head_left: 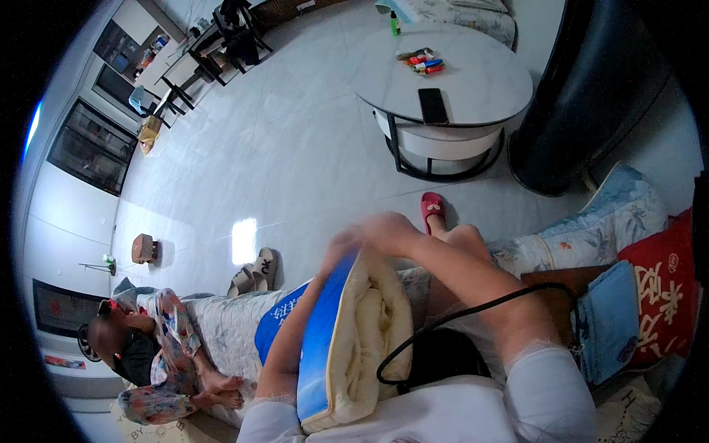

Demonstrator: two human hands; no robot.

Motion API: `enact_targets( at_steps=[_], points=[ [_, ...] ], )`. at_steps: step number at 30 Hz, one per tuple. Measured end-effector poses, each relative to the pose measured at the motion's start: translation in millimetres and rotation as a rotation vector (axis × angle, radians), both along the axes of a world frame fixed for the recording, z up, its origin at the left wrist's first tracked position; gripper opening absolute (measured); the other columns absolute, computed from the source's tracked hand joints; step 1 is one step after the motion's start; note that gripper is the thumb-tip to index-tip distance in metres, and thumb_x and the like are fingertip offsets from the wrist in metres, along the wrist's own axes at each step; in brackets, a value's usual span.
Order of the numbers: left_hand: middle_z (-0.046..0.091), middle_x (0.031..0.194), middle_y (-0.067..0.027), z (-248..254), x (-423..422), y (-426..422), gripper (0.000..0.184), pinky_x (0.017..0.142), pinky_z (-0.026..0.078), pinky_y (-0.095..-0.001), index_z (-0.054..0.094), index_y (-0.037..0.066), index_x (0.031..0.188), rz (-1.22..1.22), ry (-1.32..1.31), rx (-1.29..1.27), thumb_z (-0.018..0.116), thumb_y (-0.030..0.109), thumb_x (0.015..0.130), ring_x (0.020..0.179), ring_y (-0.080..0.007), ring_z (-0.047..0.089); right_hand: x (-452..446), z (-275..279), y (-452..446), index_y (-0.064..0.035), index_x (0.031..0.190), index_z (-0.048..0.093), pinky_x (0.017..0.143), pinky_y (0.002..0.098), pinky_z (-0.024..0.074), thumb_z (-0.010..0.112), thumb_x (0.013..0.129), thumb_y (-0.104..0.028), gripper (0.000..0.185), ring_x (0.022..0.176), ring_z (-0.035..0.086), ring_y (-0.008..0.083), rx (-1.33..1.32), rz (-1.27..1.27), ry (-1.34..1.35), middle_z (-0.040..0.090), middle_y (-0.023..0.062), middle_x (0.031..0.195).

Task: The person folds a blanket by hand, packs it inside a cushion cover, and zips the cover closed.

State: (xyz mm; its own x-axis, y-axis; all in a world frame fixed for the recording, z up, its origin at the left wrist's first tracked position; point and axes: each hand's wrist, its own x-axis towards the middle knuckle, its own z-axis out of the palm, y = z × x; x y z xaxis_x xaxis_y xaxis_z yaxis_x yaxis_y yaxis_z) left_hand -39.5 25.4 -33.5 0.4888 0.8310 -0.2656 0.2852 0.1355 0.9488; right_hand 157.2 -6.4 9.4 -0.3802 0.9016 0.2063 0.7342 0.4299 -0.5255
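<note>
Across my lap lies a blue cushion cover (pixel 321 343), its long side open and cream-coloured padded quilt (pixel 371 310) folded inside. My left hand (pixel 341 246) is closed on the far end of the blue cover. Close beside it, my right hand (pixel 391 232) is closed at the same far corner, where the cover's edges meet. Motion smears both hands, and what the right fingers pinch is hidden. Another blue piece with white lettering (pixel 279 325) shows beyond my left forearm.
A black cable (pixel 473 308) loops past my right arm. Beside me are a blue folded cloth (pixel 607 317) and a red cushion (pixel 668 295). A round table (pixel 473 81) holds a phone (pixel 433 105). Another person (pixel 166 354) sits on the sofa at left, near slippers (pixel 255 273).
</note>
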Motion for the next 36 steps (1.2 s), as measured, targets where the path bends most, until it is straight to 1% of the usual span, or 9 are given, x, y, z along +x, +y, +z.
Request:
enact_targets(
  at_steps=[3, 5, 12, 24, 27, 30, 32, 35, 36],
  points=[
    [0.065, 0.095, -0.0053, -1.1, 3.0, -0.3, 0.031, 0.077, 0.047, -0.0268, 0.061, 0.000, 0.106, 0.001, -0.042, -0.028, 0.060, 0.028, 0.091, 0.085, -0.0119, 0.058, 3.1, -0.6, -1.7, -0.0099, 0.083, 0.064, 0.075, 0.0419, 0.0496, 0.062, 0.075, -0.019, 0.012, 0.087, 0.062, 0.0295, 0.012, 0.060, -0.063, 0.062, 0.0105, 0.091],
    [0.065, 0.096, -0.0051, -3.0, 2.4, 3.2, 0.033, 0.079, 0.046, -0.0271, 0.060, 0.000, 0.108, 0.009, -0.015, -0.062, 0.058, 0.029, 0.092, 0.087, -0.0119, 0.058, 1.2, -2.3, -3.6, -0.0116, 0.083, 0.064, 0.073, 0.0424, 0.0500, 0.062, 0.075, -0.019, 0.011, 0.085, 0.062, 0.0286, -0.068, -0.078, -0.023, 0.062, 0.0094, 0.091],
    [0.065, 0.101, -0.0049, 1.3, 2.6, 3.4, 0.036, 0.083, 0.045, -0.0273, 0.059, 0.001, 0.114, -0.060, -0.020, 0.016, 0.057, 0.030, 0.093, 0.093, -0.0121, 0.058, 5.2, 13.0, 10.6, -0.0164, 0.088, 0.068, 0.072, 0.0418, 0.0505, 0.062, 0.077, -0.024, 0.014, 0.085, 0.064, 0.0265, -0.316, -0.148, -0.060, 0.067, 0.0060, 0.090],
    [0.065, 0.098, -0.0033, -15.4, -1.4, 10.7, 0.037, 0.081, 0.046, -0.0276, 0.062, 0.000, 0.111, -0.048, 0.113, 0.026, 0.055, 0.032, 0.094, 0.091, -0.0112, 0.057, 6.8, 13.8, 25.5, -0.0180, 0.095, 0.069, 0.075, 0.0413, 0.0506, 0.063, 0.078, -0.024, 0.019, 0.091, 0.064, 0.0271, -0.412, 0.010, -0.158, 0.068, 0.0079, 0.096],
    [0.065, 0.097, -0.0030, -30.6, -9.4, 15.3, 0.036, 0.080, 0.045, -0.0271, 0.063, 0.001, 0.110, -0.125, 0.120, 0.203, 0.055, 0.032, 0.094, 0.088, -0.0104, 0.057, 5.5, 11.9, 21.0, -0.0165, 0.093, 0.068, 0.075, 0.0412, 0.0506, 0.064, 0.075, -0.021, 0.019, 0.093, 0.063, 0.0286, -0.316, 0.129, -0.149, 0.066, 0.0096, 0.099],
    [0.065, 0.096, -0.0026, -10.6, -3.4, 7.5, 0.033, 0.077, 0.046, -0.0257, 0.063, 0.002, 0.108, 0.031, 0.021, 0.000, 0.055, 0.031, 0.094, 0.084, -0.0095, 0.057, 1.7, 2.0, 10.9, -0.0129, 0.088, 0.067, 0.075, 0.0417, 0.0504, 0.063, 0.071, -0.019, 0.018, 0.092, 0.061, 0.0303, -0.134, 0.173, -0.184, 0.063, 0.0117, 0.097],
    [0.066, 0.092, -0.0019, -5.2, -6.1, 11.1, 0.030, 0.073, 0.046, -0.0245, 0.063, 0.001, 0.105, -0.029, 0.371, 0.224, 0.055, 0.028, 0.094, 0.079, -0.0086, 0.057, 0.4, -7.0, 0.3, -0.0096, 0.082, 0.065, 0.075, 0.0418, 0.0498, 0.063, 0.069, -0.019, 0.016, 0.088, 0.060, 0.0317, 0.016, 0.223, 0.018, 0.061, 0.0139, 0.092],
    [0.065, 0.086, -0.0010, -0.6, -7.6, 7.3, 0.028, 0.069, 0.045, -0.0241, 0.065, 0.001, 0.102, 0.061, 0.193, 0.125, 0.054, 0.026, 0.094, 0.075, -0.0082, 0.055, 4.3, 10.3, -26.0, -0.0081, 0.078, 0.063, 0.076, 0.0413, 0.0490, 0.061, 0.072, -0.020, 0.014, 0.086, 0.059, 0.0317, 0.140, 0.252, 0.169, 0.061, 0.0144, 0.088],
    [0.065, 0.086, -0.0010, -5.3, -8.7, 8.2, 0.028, 0.069, 0.045, -0.0241, 0.065, 0.001, 0.102, 0.059, 0.193, 0.124, 0.054, 0.026, 0.094, 0.075, -0.0082, 0.055, 9.4, 36.3, -38.4, -0.0068, 0.076, 0.061, 0.076, 0.0404, 0.0485, 0.059, 0.074, -0.020, 0.014, 0.085, 0.058, 0.0313, -0.009, 0.282, 0.245, 0.060, 0.0138, 0.083]
  ],
)
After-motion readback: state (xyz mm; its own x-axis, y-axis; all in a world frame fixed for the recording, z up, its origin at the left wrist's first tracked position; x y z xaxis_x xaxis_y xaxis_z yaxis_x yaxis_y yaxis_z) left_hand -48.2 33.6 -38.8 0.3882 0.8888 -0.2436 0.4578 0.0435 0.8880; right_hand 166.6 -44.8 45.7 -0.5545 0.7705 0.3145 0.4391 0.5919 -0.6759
